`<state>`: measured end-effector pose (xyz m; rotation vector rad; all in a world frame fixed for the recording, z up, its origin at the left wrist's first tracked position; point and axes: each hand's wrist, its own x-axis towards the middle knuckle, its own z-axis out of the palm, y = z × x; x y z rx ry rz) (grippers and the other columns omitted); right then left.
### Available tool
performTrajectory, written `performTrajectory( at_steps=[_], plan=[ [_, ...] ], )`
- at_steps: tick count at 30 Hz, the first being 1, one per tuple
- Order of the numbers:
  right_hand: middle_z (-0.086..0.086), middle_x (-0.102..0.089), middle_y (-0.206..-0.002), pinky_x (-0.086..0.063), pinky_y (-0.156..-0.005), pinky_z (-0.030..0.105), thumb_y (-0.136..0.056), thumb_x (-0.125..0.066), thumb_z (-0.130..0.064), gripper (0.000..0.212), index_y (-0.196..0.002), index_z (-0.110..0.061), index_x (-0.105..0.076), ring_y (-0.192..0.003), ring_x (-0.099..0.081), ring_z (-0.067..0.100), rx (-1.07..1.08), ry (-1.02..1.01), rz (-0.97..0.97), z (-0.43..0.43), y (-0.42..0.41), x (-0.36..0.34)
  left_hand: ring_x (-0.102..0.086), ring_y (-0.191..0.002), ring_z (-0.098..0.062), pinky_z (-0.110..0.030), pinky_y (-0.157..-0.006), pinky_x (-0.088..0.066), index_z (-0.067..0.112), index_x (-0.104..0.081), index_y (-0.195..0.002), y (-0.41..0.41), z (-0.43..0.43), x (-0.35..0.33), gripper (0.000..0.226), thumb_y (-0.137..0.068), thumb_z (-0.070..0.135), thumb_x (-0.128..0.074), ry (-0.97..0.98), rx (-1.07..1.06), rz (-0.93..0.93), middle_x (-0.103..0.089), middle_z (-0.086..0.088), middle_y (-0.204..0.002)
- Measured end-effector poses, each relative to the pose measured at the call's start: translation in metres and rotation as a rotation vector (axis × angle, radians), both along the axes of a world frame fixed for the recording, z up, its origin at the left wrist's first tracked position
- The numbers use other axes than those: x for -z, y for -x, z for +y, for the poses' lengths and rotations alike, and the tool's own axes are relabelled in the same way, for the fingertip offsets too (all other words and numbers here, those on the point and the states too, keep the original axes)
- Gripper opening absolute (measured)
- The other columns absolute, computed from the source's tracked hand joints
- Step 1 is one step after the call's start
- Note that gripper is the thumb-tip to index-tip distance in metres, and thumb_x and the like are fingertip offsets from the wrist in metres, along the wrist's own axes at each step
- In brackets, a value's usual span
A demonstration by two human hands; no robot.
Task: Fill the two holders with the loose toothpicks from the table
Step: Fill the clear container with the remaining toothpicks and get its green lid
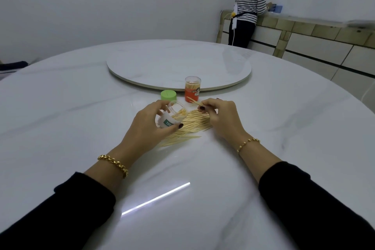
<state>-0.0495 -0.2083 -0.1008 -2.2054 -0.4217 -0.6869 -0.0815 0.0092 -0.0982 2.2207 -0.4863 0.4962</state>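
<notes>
The loose pale wooden toothpicks point(192, 126) lie in a fanned heap on the white marble-look round counter point(71, 107), mid-frame, betw. the two hands. At the heap's 10 o'clock is the clear plastic holder w/ white-and-green label point(172, 116), tilted, mouth toward 1 o'clock, some picks already inside. The left hand point(148, 128) has its grip wrapped round it, thumb on the label. The right hand point(221, 117), at the heap's 2 o'clock, pinches a small bunch of picks point(193, 102) betw. thumb & fingertips. The bunch's tips point to 10 o'clock, near the holder's mouth but not in it.

Step in hand, prob.: feed that bunch in. To do it well:
- Line the bunch up w/ the holder's axis.
- Keep the mouth tipped up so the contents don't slide out.
- Let go only once the tips pass the rim.
- Keep bunches small so none jam crosswise.

At 12 o'clock of the heap stands the orange-labelled cylindrical holder w/ clear lid point(192, 90), upright, seemingly full & capped. The round green plastic lid point(168, 95) sits near it at its 9 o'clock. Both are close behind the hands, so a wide reach could knock them. Beyond them is the edge of the white round turntable point(178, 63). There is open counter at 9, 3 & 6 o'clock, its rim well apart from the work. A person in a striped top point(250, 6) stands far off at 1 o'clock.
</notes>
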Motion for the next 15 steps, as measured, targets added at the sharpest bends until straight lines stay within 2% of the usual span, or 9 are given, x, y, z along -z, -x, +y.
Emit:
performTrajectory(
  at_steps=[4,7,11,15],
  plan=[
    [-0.006,-0.071,-0.074,-0.048,-0.073,0.013,-0.090,-0.055,0.000,0.019,-0.089,-0.009,-0.072,-0.074,-0.069,0.003,-0.062,-0.215,0.079,0.011,0.005,-0.013,-0.056,-0.096,-0.007,-0.003,-0.073,-0.039,0.019,-0.056,-0.123,-0.001,0.000,0.001,0.059,-0.073,0.041,-0.078,-0.003,0.000,0.000,-0.061,0.007,-0.110],
    [0.001,-0.073,-0.079,-0.051,-0.073,0.016,-0.093,-0.054,-0.002,0.015,-0.092,-0.001,-0.068,-0.077,-0.070,0.007,-0.134,-0.389,0.133,0.021,0.009,-0.023,-0.056,-0.097,-0.008,-0.009,-0.074,-0.044,0.020,-0.056,-0.123,-0.001,0.000,0.001,0.059,-0.073,0.041,-0.078,-0.006,0.021,-0.003,-0.062,0.008,-0.111],
    [0.002,-0.075,-0.084,-0.052,-0.076,0.019,-0.096,-0.052,-0.006,0.015,-0.095,-0.006,-0.067,-0.085,-0.071,0.014,-0.211,-0.532,0.183,0.031,0.012,-0.042,-0.057,-0.097,-0.009,-0.017,-0.076,-0.049,0.020,-0.056,-0.123,0.000,-0.001,0.001,0.058,-0.073,0.040,-0.077,-0.003,0.036,-0.005,-0.062,0.007,-0.111],
    [0.007,-0.074,-0.091,-0.053,-0.072,0.017,-0.098,-0.048,-0.007,0.018,-0.104,0.001,-0.062,-0.087,-0.071,0.011,-0.288,-0.648,0.227,0.041,0.015,-0.054,-0.056,-0.096,-0.009,-0.012,-0.075,-0.046,0.020,-0.056,-0.123,0.000,-0.002,0.000,0.058,-0.073,0.040,-0.078,0.004,0.035,0.004,-0.062,0.008,-0.110]
  ],
)
